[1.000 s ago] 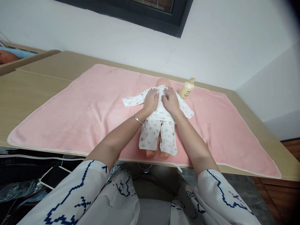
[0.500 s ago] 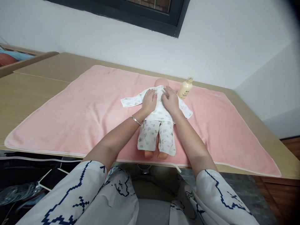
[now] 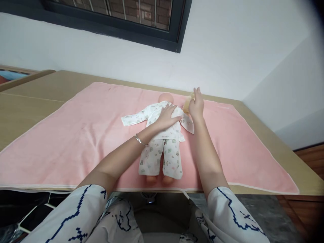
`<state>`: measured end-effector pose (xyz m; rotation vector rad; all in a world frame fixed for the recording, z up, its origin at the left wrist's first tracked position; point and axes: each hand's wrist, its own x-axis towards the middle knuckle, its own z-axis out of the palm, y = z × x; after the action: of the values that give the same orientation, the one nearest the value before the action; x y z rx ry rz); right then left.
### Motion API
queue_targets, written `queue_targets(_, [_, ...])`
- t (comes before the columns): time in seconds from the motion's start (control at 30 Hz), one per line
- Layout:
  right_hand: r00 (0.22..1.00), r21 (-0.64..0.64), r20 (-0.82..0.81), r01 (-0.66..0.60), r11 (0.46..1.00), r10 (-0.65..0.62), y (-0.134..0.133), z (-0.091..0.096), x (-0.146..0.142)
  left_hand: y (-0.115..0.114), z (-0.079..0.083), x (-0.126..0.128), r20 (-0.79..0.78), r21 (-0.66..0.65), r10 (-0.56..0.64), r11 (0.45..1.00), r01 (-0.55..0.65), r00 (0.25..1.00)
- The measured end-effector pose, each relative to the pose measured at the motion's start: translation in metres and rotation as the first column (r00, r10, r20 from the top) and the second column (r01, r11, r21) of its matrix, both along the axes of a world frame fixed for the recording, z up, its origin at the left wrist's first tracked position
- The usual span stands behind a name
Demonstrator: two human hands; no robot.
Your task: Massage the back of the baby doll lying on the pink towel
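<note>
A baby doll (image 3: pixel 151 165) in white printed pyjamas lies on a pink mat (image 3: pixel 106 135), its head away from me and bare feet at the near edge. My left hand (image 3: pixel 167 118) rests across the doll's chest, fingers spread and flat on the shirt. To the right of the doll, my right hand (image 3: pixel 197 105) is raised with fingers stretched out and nothing seen in it. Just behind it stands a pale yellow pump bottle (image 3: pixel 186 106), partly covered by that hand. Whether the hand touches the bottle cannot be made out.
The mat covers much of a wooden table (image 3: pixel 32 101), whose back edge meets a white wall (image 3: pixel 215 60) below a dark-framed window (image 3: pixel 141 37). A raised wooden rim (image 3: pixel 32 78) runs along the far left. Below the table's front edge, a small fan (image 3: pixel 149 196) shows.
My right hand has left the doll's chest and moved right, in front of the bottle. My left hand has slid to the middle of the chest. The view has tilted up slightly.
</note>
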<state>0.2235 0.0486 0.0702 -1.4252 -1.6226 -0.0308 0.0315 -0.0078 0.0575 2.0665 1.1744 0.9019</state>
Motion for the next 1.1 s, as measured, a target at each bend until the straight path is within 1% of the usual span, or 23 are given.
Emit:
queue_targets(0.03, [1.000,-0.002,0.000,0.015,1.000,-0.015,0.003,0.003,0.010,0.005,0.006,0.008,0.158,-0.077,-0.017,0.997,0.029,0.987])
queue_targets(0.07, [1.000,-0.019,-0.001,0.022,1.000,-0.022,0.006,0.006,0.018,0.012,0.012,0.016,0.321,-0.169,-0.022,0.982,0.080,0.947])
queue_targets(0.1, [1.000,-0.043,-0.006,0.020,0.999,-0.021,0.008,0.007,0.024,0.021,0.018,0.023,0.475,-0.261,-0.003,0.954,0.144,0.880])
queue_targets(0.13, [1.000,-0.068,-0.013,0.012,0.998,-0.013,0.010,0.008,0.029,0.030,0.025,0.031,0.602,-0.345,0.032,0.912,0.224,0.797])
queue_targets(0.17, [1.000,-0.087,-0.020,-0.001,0.996,-0.001,0.012,0.008,0.032,0.038,0.031,0.037,0.694,-0.415,0.075,0.855,0.312,0.716])
queue_targets(0.2, [1.000,-0.102,-0.024,-0.015,0.995,0.013,0.013,0.008,0.034,0.047,0.037,0.043,0.761,-0.456,0.128,0.802,0.385,0.636])
queue_targets(0.27, [0.999,-0.127,-0.010,-0.045,0.991,0.044,0.016,0.007,0.034,0.061,0.047,0.054,0.838,-0.490,0.224,0.712,0.503,0.498])
queue_targets(0.3, [0.998,-0.149,0.009,-0.060,0.987,0.062,0.017,0.006,0.033,0.067,0.051,0.059,0.858,-0.490,0.270,0.685,0.540,0.436])
queue_targets(0.37, [0.992,-0.226,0.070,-0.083,0.971,0.101,0.019,0.004,0.029,0.076,0.056,0.067,0.880,-0.476,0.353,0.645,0.598,0.319])
queue_targets(0.43, [0.981,-0.290,0.158,-0.065,0.955,0.115,0.018,0.003,0.024,0.084,0.058,0.075,0.882,-0.448,0.425,0.617,0.647,0.205])
queue_targets(0.5, [0.967,-0.298,0.244,0.000,0.955,0.076,0.016,0.002,0.019,0.090,0.056,0.081,0.872,-0.412,0.477,0.593,0.692,0.110])
queue_targets(0.53, [0.960,-0.284,0.278,0.038,0.958,0.044,0.014,0.002,0.016,0.092,0.055,0.084,0.864,-0.396,0.497,0.581,0.711,0.075])
queue_targets(0.63, [0.947,-0.252,0.321,0.112,0.961,-0.026,0.010,0.003,0.012,0.097,0.051,0.091,0.840,-0.365,0.542,0.546,0.754,0.014])
queue_targets(0.73, [0.940,-0.227,0.332,0.157,0.961,-0.075,0.010,0.003,0.013,0.100,0.047,0.095,0.820,-0.342,0.572,0.519,0.783,-0.021])
queue_targets(0.83, [0.924,-0.156,0.359,0.198,0.968,-0.131,0.016,0.002,0.020,0.101,0.043,0.094,0.786,-0.337,0.616,0.495,0.801,-0.050])
queue_targets(0.9, [0.909,-0.125,0.391,0.210,0.970,-0.147,0.021,-0.001,0.024,0.103,0.040,0.092,0.778,-0.345,0.627,0.489,0.802,-0.048])
queue_targets(0.97, [0.896,-0.123,0.417,0.221,0.968,-0.152,0.025,-0.005,0.025,0.104,0.038,0.089,0.794,-0.353,0.607,0.491,0.797,-0.023])
queue_targets(1.1, [0.890,-0.088,0.402,0.271,0.959,-0.215,0.026,-0.011,0.019,0.105,0.037,0.085,0.830,-0.368,0.557,0.519,0.771,0.022])
